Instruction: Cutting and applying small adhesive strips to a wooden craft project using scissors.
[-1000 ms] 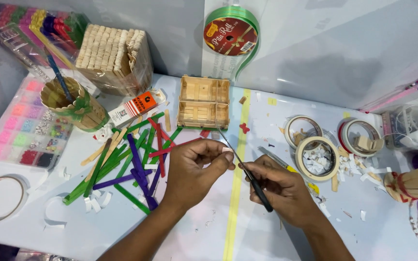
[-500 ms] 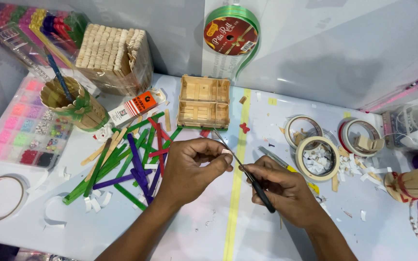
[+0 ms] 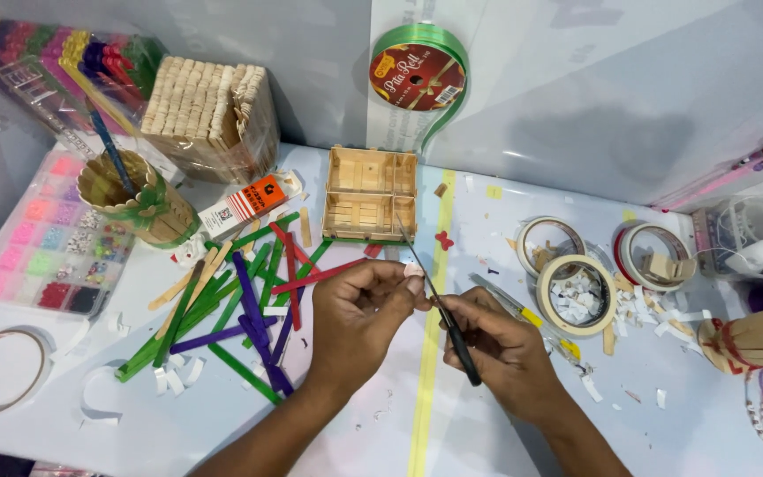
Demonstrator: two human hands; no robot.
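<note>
- Right hand (image 3: 501,353) grips thin black tweezers (image 3: 439,305), tip pointing up towards the wooden box (image 3: 371,194).
- Left hand (image 3: 359,322) pinches a small white scrap (image 3: 412,270) at its fingertips, touching the tweezers, above the tabletop (image 3: 381,424).
- Coloured sticks (image 3: 240,309) lie just left of the hands.
- Tape rolls (image 3: 576,283) sit to the right.
</note>
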